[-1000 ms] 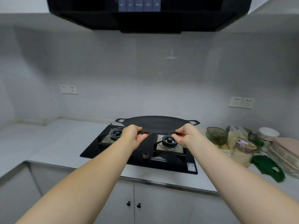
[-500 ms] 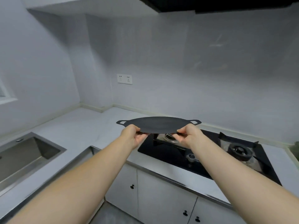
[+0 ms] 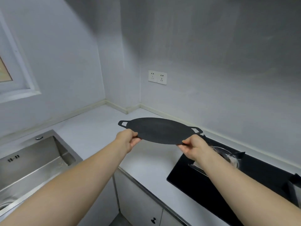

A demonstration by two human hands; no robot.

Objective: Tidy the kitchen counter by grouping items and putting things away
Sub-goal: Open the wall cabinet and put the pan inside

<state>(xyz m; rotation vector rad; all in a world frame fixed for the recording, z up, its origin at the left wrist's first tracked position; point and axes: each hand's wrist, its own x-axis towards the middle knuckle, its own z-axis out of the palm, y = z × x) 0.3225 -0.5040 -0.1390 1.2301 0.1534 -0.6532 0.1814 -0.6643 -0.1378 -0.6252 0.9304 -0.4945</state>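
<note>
Flat black griddle pan held roughly level in the air w/ both hands, above the white tabletop, between the steel sink and the black gas hob, touching neither. Left hand pinches the near-left rim; right hand pinches the near-right rim — each grip clamped on the pan. Loop handles stick out at both ends. Wall socket behind.

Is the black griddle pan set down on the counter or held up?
Held up, roughly level: left hand and right hand grip the pan by its near rim, clear of the counter.
</note>
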